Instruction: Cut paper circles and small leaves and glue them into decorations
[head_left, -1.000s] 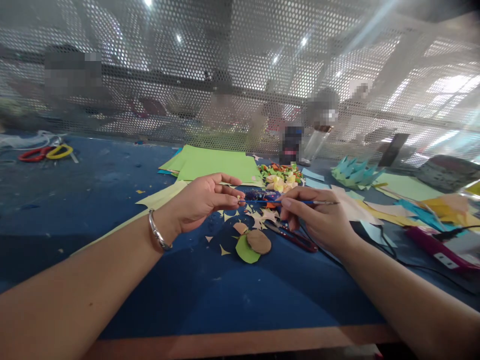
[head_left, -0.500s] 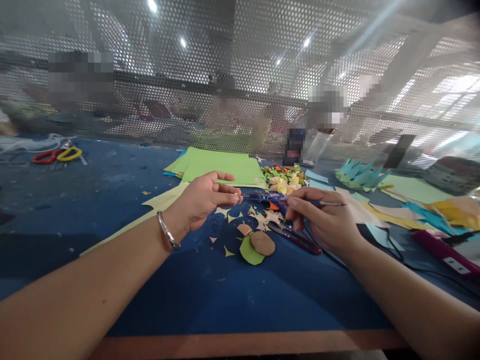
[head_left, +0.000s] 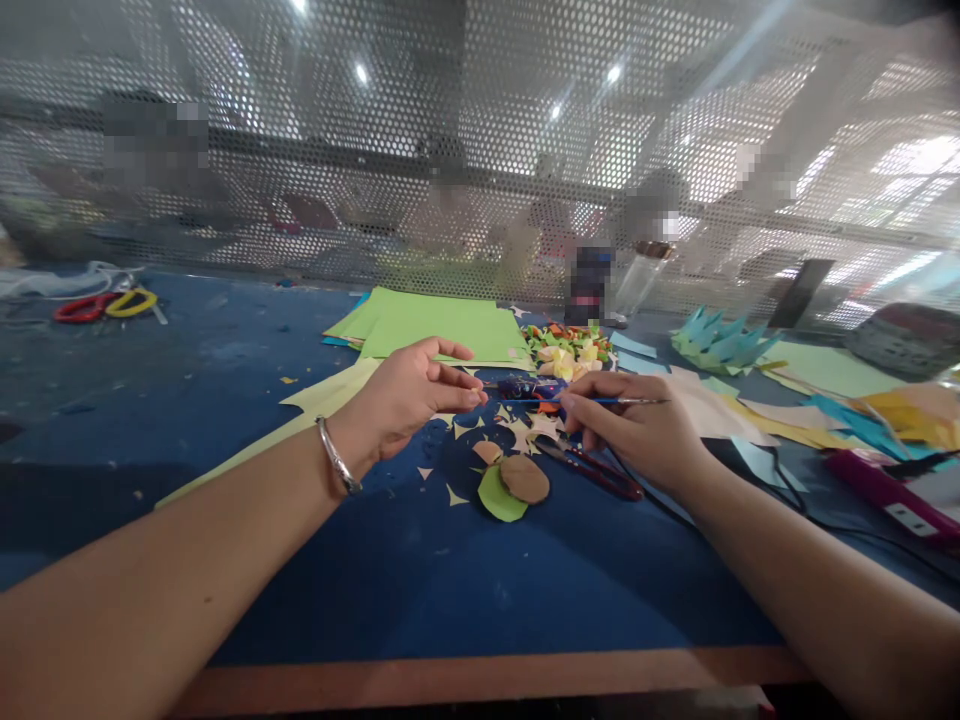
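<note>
Between thumb and fingers, my right hand (head_left: pixel 637 425) holds a thin blue stick (head_left: pixel 517 402) level above the table; its paler, tapered end sticks out past the knuckles. My left hand (head_left: pixel 424 395) meets the stick's other end with thumb and finger pinched; whatever small thing is in the pinch is too small to name. Under the hands lie a brown paper oval (head_left: pixel 525 480), a green paper oval (head_left: pixel 501 497) and cream star-shaped scraps (head_left: pixel 517 433). Dark red-handled scissors (head_left: pixel 607 478) rest beneath my right hand, and a dark blue patterned object (head_left: pixel 525 388) lies behind the stick.
Green paper sheets (head_left: pixel 435 325) are stacked behind my left hand. Paper scraps (head_left: pixel 566 350) form a pile at the back. Red-and-yellow-handled scissors (head_left: pixel 109 304) lie far left. On the right are a blue paper crown shape (head_left: pixel 720 342) and a purple power strip (head_left: pixel 892 497) with black cables.
My right hand has shifted slightly left with the stick, its tapered end now reaching less far right. My left hand stays almost in place, fingers still pinched. The view has moved a little.
</note>
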